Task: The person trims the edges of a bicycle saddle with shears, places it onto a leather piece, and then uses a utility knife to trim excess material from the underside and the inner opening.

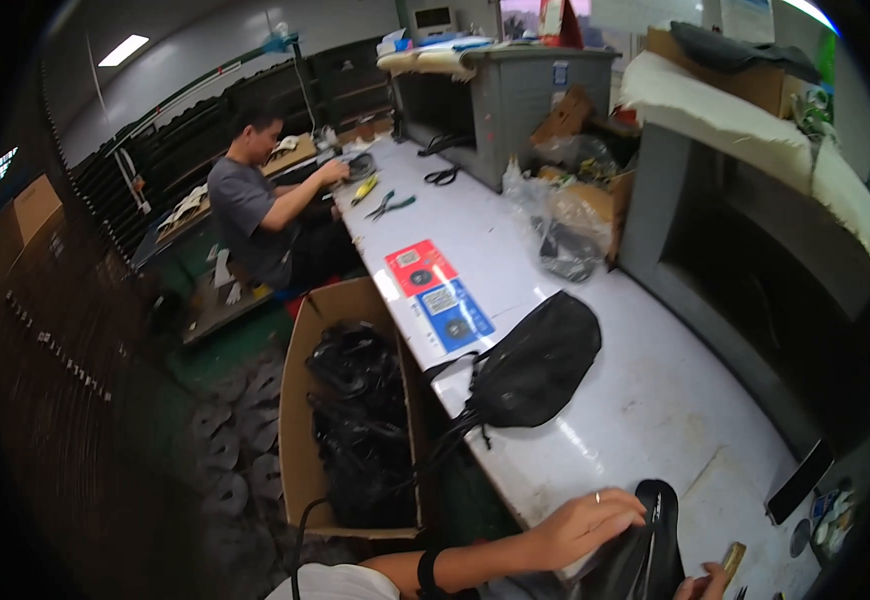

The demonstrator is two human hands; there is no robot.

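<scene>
Down at the near edge of the white workbench (655, 400), a black shoe upper (645, 545) stands with its rounded end up, the left hand (585, 525) laid over its side with fingers curled against the material, seemingly to steady it, while the right hand (710, 582), mostly cut off by the frame, pinches a small brown tool (732, 560). Farther along the bench lies a black drawstring bag (535, 370), its cords trailing over the left edge toward an open cardboard box (300, 420) of black bags on the floor, handy for reaching. Beyond lie red and blue cards (438, 295), and a seated co-worker (255, 200) works at the far left corner.
</scene>
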